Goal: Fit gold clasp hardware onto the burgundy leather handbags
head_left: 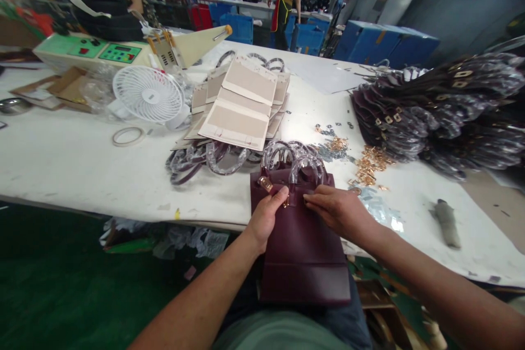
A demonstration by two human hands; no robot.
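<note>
A dark burgundy handbag [305, 246] leans across my lap against the table edge. Its looped handles [309, 164] are wrapped in clear plastic. My left hand [264, 219] grips the upper left of the bag, thumb pressed on its front beside a gold clasp [286, 200]. Another gold fitting [265, 183] sits at the end of a short strap just above that thumb. My right hand [338, 208] is closed, its fingertips pinched together against the upper right of the bag front. Whatever lies between those fingertips is too small to make out.
Gold hardware pieces [371, 164] and thin metal plates [379, 208] lie right of the bag. Beige-lined bag panels [241, 101], a white fan [150, 95] and a tape roll [128, 136] are left. Burgundy bags [430, 115] are heaped at right. Co-workers stand beyond.
</note>
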